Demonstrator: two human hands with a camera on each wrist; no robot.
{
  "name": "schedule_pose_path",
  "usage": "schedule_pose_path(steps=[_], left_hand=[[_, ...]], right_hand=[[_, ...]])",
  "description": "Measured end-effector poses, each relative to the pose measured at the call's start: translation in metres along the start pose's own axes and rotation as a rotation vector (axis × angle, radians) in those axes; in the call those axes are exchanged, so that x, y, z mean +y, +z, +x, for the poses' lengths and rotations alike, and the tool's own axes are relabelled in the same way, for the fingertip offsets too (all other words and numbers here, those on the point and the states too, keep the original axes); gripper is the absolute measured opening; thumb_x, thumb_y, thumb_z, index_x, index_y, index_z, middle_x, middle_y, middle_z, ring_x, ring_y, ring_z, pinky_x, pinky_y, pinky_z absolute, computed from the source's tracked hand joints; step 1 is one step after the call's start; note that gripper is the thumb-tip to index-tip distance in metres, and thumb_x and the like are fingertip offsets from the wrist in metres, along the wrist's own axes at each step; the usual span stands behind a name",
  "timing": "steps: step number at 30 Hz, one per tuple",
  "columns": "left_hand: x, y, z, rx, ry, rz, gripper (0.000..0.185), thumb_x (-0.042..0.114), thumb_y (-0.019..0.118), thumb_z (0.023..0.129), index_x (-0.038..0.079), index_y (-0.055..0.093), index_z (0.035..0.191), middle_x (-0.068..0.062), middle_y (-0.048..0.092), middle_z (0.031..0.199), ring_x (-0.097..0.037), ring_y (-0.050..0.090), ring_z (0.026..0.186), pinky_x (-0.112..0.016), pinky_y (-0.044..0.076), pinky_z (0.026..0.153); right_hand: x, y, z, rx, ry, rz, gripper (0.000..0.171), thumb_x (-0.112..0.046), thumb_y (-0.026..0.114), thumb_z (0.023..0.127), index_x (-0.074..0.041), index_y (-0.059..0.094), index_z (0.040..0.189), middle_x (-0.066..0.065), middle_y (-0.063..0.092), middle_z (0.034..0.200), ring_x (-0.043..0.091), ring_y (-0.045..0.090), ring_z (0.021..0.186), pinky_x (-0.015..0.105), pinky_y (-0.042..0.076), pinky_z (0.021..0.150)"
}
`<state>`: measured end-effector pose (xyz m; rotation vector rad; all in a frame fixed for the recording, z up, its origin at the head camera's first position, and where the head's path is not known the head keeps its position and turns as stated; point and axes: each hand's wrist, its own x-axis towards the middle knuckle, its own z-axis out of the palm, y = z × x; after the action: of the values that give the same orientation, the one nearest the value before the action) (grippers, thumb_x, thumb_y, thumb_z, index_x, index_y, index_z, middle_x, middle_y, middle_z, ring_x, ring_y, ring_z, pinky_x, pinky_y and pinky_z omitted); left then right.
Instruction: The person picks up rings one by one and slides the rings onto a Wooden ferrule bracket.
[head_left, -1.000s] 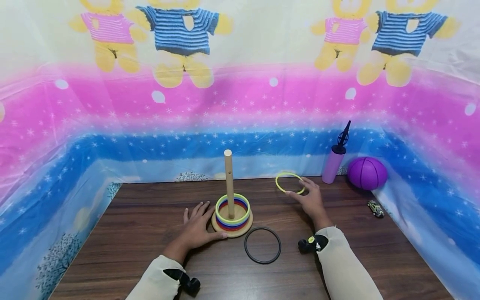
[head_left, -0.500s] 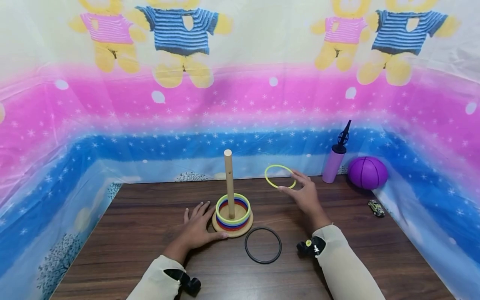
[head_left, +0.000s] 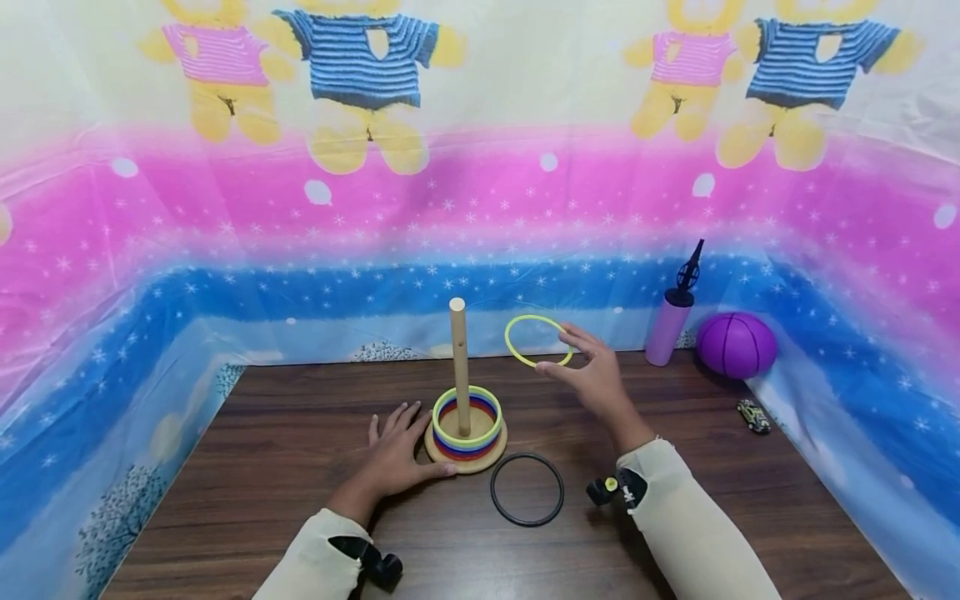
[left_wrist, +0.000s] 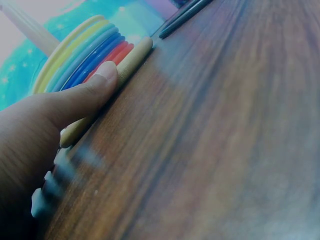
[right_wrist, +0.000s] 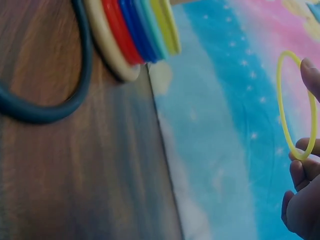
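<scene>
A wooden peg stand [head_left: 465, 440] sits mid-table with several coloured rings [head_left: 467, 417] stacked on its base. My left hand [head_left: 396, 454] lies flat on the table, its thumb [left_wrist: 85, 95] touching the base's rim [left_wrist: 131, 56]. My right hand [head_left: 592, 377] is raised to the right of the peg's top and pinches a thin yellow ring [head_left: 537, 341], also seen as the yellow ring [right_wrist: 295, 107] in the right wrist view. A black ring [head_left: 527, 489] lies flat on the table in front of the stand.
A pink pump bottle [head_left: 670, 325], a purple ball [head_left: 737, 344] and a small toy car [head_left: 752, 415] sit at the table's back right. A patterned plastic sheet [head_left: 480, 208] walls the wooden table [head_left: 247, 467] on three sides.
My right hand has lifted the yellow ring up and leftward, from near the table toward the peg's top. The left hand has stayed by the base.
</scene>
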<state>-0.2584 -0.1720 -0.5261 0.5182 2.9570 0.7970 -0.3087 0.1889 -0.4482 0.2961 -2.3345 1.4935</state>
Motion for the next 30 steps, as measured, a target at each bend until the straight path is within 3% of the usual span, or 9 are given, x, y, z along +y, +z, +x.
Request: schedule_pose_path(steps=[4,15,30], left_hand=[[-0.001,0.0,0.0,-0.002,0.003,-0.001,0.109,0.071,0.083,0.086,0.012,0.043,0.169,-0.021,0.031,0.179,-0.048,0.017,0.169,-0.083,0.0,0.128],[-0.001,0.001,-0.001,-0.006,0.003,-0.01,0.11,0.071,0.083,0.086,0.013,0.042,0.17,-0.021,0.03,0.179,-0.048,0.017,0.169,-0.082,0.0,0.128],[-0.002,0.002,0.001,0.008,0.011,0.005,0.11,0.072,0.083,0.085,0.013,0.043,0.169,-0.022,0.032,0.179,-0.048,0.019,0.168,-0.083,0.002,0.128]], right_hand=[[-0.017,0.002,0.004,-0.009,0.002,-0.005,0.081,-0.034,0.1,0.08,-0.01,0.067,0.151,0.001,0.057,0.166,0.031,0.042,0.161,0.064,0.041,0.125],[-0.065,0.0,0.012,-0.008,0.056,0.079,0.075,-0.036,0.1,0.081,-0.011,0.072,0.146,-0.006,0.06,0.163,0.024,0.04,0.163,0.063,0.035,0.126],[-0.114,-0.005,0.017,-0.016,-0.045,0.092,0.066,-0.029,0.096,0.086,-0.011,0.073,0.145,-0.007,0.065,0.158,0.019,0.046,0.155,0.045,0.042,0.104]])
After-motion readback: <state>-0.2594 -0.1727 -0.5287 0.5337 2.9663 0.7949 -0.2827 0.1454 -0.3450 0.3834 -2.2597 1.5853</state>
